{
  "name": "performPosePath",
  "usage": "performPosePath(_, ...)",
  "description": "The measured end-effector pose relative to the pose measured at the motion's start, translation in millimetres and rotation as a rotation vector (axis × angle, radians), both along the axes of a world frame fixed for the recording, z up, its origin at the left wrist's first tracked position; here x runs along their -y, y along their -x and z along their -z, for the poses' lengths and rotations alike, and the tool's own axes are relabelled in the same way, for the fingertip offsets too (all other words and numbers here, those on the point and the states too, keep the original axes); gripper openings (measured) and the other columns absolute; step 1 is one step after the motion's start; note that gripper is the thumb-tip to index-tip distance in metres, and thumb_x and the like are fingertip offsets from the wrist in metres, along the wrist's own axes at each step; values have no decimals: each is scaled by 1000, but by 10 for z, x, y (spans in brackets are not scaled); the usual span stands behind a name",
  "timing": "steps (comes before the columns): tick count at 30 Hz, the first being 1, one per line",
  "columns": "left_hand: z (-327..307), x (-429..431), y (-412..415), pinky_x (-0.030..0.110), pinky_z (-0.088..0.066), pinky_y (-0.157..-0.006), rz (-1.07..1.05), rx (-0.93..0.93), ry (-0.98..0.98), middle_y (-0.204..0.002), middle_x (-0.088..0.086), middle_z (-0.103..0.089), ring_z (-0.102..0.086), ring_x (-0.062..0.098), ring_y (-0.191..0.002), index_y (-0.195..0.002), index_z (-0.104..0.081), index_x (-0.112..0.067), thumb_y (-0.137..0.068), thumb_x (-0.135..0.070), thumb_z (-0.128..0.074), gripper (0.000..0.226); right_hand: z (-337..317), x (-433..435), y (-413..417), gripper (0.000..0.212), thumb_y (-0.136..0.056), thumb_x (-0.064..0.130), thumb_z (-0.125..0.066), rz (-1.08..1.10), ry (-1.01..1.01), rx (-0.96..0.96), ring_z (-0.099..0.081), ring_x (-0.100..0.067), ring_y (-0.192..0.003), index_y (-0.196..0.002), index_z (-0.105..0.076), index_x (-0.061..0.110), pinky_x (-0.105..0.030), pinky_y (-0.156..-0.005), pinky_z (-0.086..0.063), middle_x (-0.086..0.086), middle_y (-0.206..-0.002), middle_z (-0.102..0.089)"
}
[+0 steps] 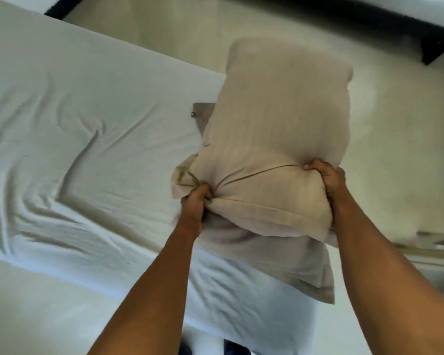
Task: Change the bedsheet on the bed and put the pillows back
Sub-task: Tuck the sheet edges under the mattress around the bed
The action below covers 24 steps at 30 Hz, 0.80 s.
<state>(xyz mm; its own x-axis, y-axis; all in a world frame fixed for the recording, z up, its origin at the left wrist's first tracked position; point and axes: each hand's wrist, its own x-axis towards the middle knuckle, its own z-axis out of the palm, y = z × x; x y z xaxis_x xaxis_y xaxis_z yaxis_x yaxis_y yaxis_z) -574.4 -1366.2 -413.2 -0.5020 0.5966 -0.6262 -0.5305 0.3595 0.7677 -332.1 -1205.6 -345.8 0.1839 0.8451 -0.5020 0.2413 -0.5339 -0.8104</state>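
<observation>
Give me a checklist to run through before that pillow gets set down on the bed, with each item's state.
1. Left hand grips the pillow at its near corner: ok.
2. Right hand grips the other near corner: ok.
3. Sheet lies smooth: not ok, wrinkled.
4. Spot below is free: not ok, a second pillow lies there.
5. Pillow's far end is fully cased: cannot tell, blurred.

white sheet (75,111) open on the left, raised pillow (274,129) blocking the centre, second pillow (280,265) underneath
</observation>
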Motion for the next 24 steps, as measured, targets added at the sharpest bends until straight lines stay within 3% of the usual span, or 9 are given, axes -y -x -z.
performPosePath(3, 293, 37, -323, 33, -50, -79, 131, -7, 118, -62, -10, -64, -58, 15, -77, -58, -65, -19, -66, -26, -70, 13, 353, -6, -505, 58, -73, 30, -85, -29, 157, 239, -69, -27, -104, -122, -68, 4, -35, -83, -56, -14, -121, -70)
performPosePath(5, 496, 198, -413, 41, -53, -93, 221, -43, 186, -81, -17, -74, -64, 16, -93, -79, -79, -27, -62, -39, -81, 21, 581, 38, -600, 80, -70, 42, -83, -76, 204, 388, -61, -34, -121, -135, -58, 3, -42, -99, -52, -18, -137, -62)
performPosePath(8, 576, 415, -367, 33, -56, -65, 201, -96, 285, -102, -8, -73, -66, 16, -97, -112, -75, -26, -45, -61, -88, 76, 660, 78, -301, 104, -71, 42, -75, -50, 157, 698, -41, -41, -142, -155, -28, 1, -51, -114, -38, -21, -157, -39)
performPosePath(11, 521, 599, -182, 32, -58, -67, 365, -258, 333, -84, 2, -73, -70, 21, -87, -96, -77, -13, -57, -78, -78, 76, 503, 202, 313, 87, -85, 24, -49, -175, -285, 1037, -17, -40, -154, -160, -11, 0, -57, -122, -20, -23, -167, -16)
performPosePath(13, 544, 818, -9, 28, -52, -80, 538, -470, 362, -96, 0, -74, -68, 17, -93, -108, -75, -21, -67, -85, -60, 77, 486, 405, 714, 76, -87, 18, -40, -320, -623, 967, -18, -38, -155, -159, -22, 1, -54, -125, -16, -20, -166, -22)
performPosePath(16, 861, 1485, 435, 41, -52, -90, 668, -835, 507, -115, 4, -68, -62, 24, -110, -126, -67, -25, -86, -77, -42, 70, 649, 961, 1410, 62, -81, 12, -47, -723, -939, 651, -39, -37, -145, -143, -52, 3, -52, -122, -26, -20, -153, -47)
performPosePath(19, 1176, 2347, 882, 48, -52, -83, 508, -1016, 729, -114, 9, -58, -56, 34, -112, -122, -64, -24, -93, -44, -59, 35, 1072, 1671, 1918, 49, -78, 12, -55, -1104, -1023, 525, -57, -32, -125, -126, -65, 11, -50, -110, -41, -11, -130, -64)
performPosePath(21, 1317, 2910, 1163, 48, -51, -84, 293, -933, 872, -113, 12, -55, -54, 38, -111, -121, -60, -23, -92, -30, -62, 29, 1460, 2161, 2175, 47, -77, 16, -58, -1279, -917, 445, -60, -33, -117, -124, -66, 11, -47, -103, -46, -10, -121, -65)
performPosePath(24, 1631, 3627, 1725, 48, -45, -101, -71, -531, 1090, -124, 26, -59, -56, 45, -118, -123, -58, -7, -101, -41, -50, 42, 1938, 2933, 2511, 59, -86, 45, -58, -1503, -712, 401, -58, -35, -114, -134, -59, 11, -44, -98, -48, -12, -123, -62)
